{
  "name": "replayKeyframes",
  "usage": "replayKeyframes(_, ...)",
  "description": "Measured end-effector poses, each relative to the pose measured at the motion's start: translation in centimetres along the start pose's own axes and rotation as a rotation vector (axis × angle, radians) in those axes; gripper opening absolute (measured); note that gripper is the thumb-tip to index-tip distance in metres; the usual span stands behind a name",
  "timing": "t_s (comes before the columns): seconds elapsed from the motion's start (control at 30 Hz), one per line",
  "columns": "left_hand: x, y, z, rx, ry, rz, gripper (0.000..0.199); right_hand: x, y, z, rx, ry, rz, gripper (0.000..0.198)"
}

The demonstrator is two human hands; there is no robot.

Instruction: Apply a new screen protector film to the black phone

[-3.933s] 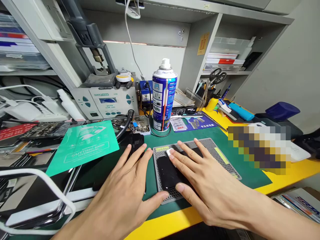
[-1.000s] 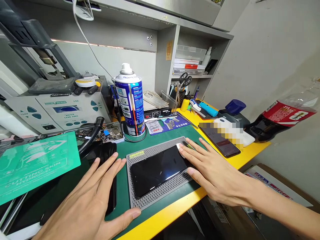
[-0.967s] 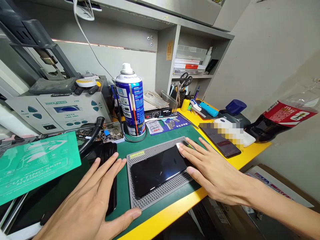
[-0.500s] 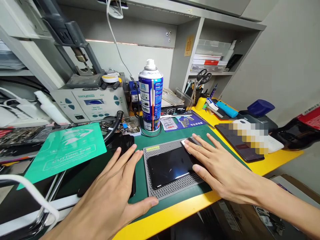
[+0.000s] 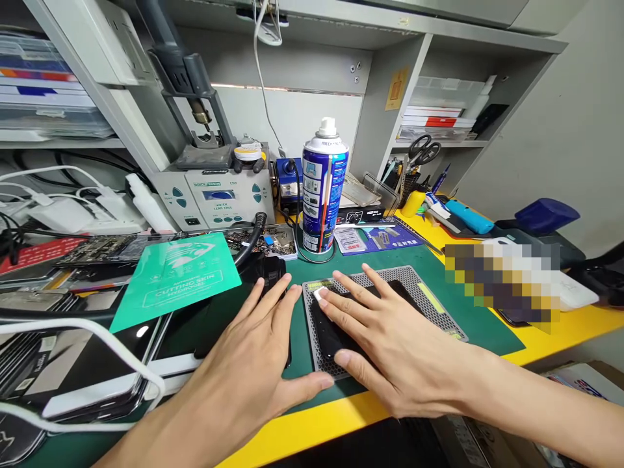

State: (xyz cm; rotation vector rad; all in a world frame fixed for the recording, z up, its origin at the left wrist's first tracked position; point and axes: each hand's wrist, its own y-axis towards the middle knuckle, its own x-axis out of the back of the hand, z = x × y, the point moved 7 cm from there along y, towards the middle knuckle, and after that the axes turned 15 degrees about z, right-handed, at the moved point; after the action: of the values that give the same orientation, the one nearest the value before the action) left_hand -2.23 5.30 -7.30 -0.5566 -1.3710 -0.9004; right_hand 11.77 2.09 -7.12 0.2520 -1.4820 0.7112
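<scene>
A black smartphone [image 5: 329, 331] lies screen up on a grey honeycomb mat [image 5: 310, 305]. My right hand [image 5: 385, 331] is spread flat across it, pressing a small white wipe [image 5: 319, 294] under its fingertips near the phone's left end. The palm and fingers cover much of the screen. My left hand [image 5: 248, 354] is open, fingers stretched forward and thumb out towards the mat's near left corner. It holds nothing and hovers over or rests by a dark flat device [image 5: 209, 315]; contact cannot be made out.
Behind the mat stands a blue spray can [image 5: 324, 195]. A green packet [image 5: 178, 276] and a white cable [image 5: 112, 351] lie at left, before a soldering station [image 5: 219, 198]. Blue cutters or tools [image 5: 470, 216] and partly blurred phones [image 5: 517, 286] are at right, along the yellow table edge [image 5: 312, 426].
My right hand has slid left along the phone, carrying the white wipe from the far right part to the left end. The whole view has shifted; my left hand keeps its pose.
</scene>
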Motion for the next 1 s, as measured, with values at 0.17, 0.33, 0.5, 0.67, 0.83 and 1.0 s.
replayKeyframes(0.17, -0.2, -0.1, 0.0, -0.013, -0.018, 0.026, 0.098, 0.5, 0.6, 1.3, 0.048, 0.035, 0.001, 0.064)
replayKeyframes(0.33, -0.3, -0.2, 0.1, -0.005, -0.050, 0.020, 0.104, -0.6, -1.0, 2.7, 0.050, 0.051, 0.019, 0.062)
replayKeyframes(0.5, -0.7, -0.2, 0.5, 0.027, -0.135, 0.089, 0.097, -1.8, -2.3, 3.9, 0.044, 0.032, 0.014, 0.060)
replayKeyframes(0.67, -0.7, -0.2, 0.3, 0.021, -0.156, 0.088, 0.089, -2.4, -2.8, 4.5, 0.030, -0.025, -0.040, 0.060)
replayKeyframes(0.83, -0.7, 0.4, 0.0, -0.021, -0.153, 0.088, 0.082, -3.1, -4.2, 3.5, -0.053, -0.077, -0.107, 0.063)
replayKeyframes(1.0, -0.8, 1.3, 0.4, 0.024, -0.182, 0.155, 0.076, -3.7, -6.3, 1.9, -0.157, -0.151, -0.174, 0.062)
